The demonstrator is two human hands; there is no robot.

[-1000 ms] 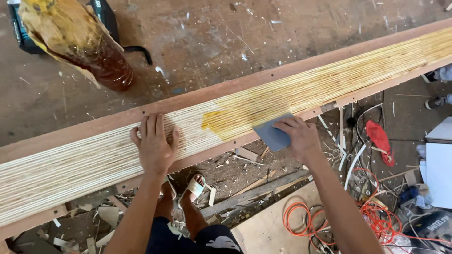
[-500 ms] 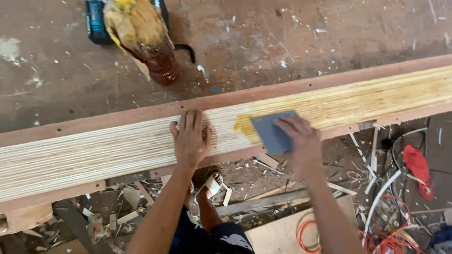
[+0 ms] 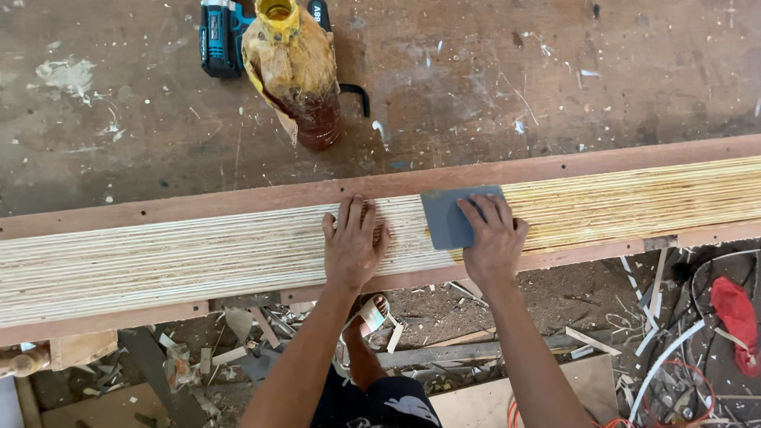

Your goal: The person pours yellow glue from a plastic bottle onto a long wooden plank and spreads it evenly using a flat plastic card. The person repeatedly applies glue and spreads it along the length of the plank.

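Note:
A long stack of thin wooden strips (image 3: 198, 257) lies on edge across the workbench, framed by reddish boards; its right part is stained yellow with glue. My left hand (image 3: 353, 242) rests flat on the strips, fingers spread. My right hand (image 3: 493, 238) presses a grey-blue flat scraper card (image 3: 448, 218) against the top of the strips, just right of the left hand.
A glue-smeared bottle with a yellow top (image 3: 297, 71) and a blue cordless drill (image 3: 222, 36) lie on the bench (image 3: 515, 95) behind the strips. Below the bench edge, wood offcuts, shavings, cables (image 3: 674, 372) and a red rag (image 3: 737, 321) litter the floor around my sandalled foot (image 3: 372, 313).
Both hands have shifted left along the strips, the right one sliding the scraper card over the glue patch, which is now covered or spread. The camera has also moved left.

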